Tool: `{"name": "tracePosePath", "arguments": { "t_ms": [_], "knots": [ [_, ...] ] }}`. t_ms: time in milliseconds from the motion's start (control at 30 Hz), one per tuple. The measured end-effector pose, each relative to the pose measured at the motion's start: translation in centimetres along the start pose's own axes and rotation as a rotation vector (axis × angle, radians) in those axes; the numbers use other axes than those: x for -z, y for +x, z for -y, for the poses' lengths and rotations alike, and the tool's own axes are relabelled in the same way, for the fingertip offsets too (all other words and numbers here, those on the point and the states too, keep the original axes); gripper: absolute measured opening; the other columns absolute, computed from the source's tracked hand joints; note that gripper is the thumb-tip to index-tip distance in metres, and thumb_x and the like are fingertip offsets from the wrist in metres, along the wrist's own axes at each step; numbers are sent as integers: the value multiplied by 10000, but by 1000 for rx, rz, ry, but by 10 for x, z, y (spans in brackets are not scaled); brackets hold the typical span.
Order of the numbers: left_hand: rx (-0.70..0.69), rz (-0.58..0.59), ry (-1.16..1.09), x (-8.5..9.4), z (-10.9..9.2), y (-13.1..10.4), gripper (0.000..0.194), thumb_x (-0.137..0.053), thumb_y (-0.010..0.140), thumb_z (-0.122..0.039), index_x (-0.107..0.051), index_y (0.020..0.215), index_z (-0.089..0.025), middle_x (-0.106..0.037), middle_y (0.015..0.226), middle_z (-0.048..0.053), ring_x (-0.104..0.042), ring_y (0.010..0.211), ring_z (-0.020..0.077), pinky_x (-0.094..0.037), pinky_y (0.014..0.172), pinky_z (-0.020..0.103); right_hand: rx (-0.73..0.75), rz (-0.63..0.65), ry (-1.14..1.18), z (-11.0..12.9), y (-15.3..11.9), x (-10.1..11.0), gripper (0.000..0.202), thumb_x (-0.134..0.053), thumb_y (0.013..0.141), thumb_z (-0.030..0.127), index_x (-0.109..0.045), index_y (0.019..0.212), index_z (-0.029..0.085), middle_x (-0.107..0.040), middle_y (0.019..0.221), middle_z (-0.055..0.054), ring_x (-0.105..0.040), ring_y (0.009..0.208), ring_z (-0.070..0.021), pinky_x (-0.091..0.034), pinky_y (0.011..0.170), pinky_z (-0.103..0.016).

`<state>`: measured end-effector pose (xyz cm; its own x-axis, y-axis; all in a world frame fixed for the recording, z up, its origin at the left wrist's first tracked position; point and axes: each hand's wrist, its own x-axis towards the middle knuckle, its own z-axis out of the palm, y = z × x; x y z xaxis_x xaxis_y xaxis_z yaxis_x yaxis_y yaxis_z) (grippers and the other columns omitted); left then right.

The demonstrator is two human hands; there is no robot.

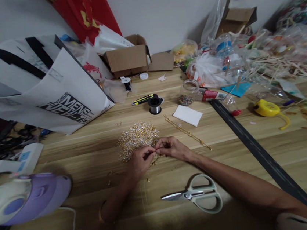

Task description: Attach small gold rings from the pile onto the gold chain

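My left hand [142, 160] and my right hand [172, 148] meet at the near edge of a pile of small gold and silver beaded pieces [136, 137]. Thumb and fingers of each are pinched together, tip to tip, on something too small to make out. Some gold bits [153, 163] show just below the fingertips. To the right of the pile lies a gold beaded chain [185, 130], stretched out on the table. Scissors [198, 194] with pale handles rest in front of my hands, blades pointing left.
Behind the pile are a wire spool [155, 106], a yellow-black utility knife [143, 99], a white card [188, 115] and a jar of beads [188, 93]. A large paper bag [68, 98] and a purple device [48, 193] stand left. A yellow tape measure [267, 108] and clutter lie right.
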<state>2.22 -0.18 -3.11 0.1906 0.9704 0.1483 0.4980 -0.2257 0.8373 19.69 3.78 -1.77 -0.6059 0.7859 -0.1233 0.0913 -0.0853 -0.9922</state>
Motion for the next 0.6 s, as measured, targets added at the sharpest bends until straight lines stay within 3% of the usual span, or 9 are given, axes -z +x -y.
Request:
{"name": "tracePosePath", "arguments": {
  "t_ms": [600],
  "knots": [
    [65, 31, -76, -2, -2, 0, 105, -555, 728, -172, -643, 744, -116, -651, 678, 43, -582, 600, 119, -439, 564, 200, 107, 64, 9, -5, 0, 0, 196, -604, 773, 317, -530, 773, 136, -414, 610, 49, -368, 550, -75, -278, 517, -203]
  ]
}}
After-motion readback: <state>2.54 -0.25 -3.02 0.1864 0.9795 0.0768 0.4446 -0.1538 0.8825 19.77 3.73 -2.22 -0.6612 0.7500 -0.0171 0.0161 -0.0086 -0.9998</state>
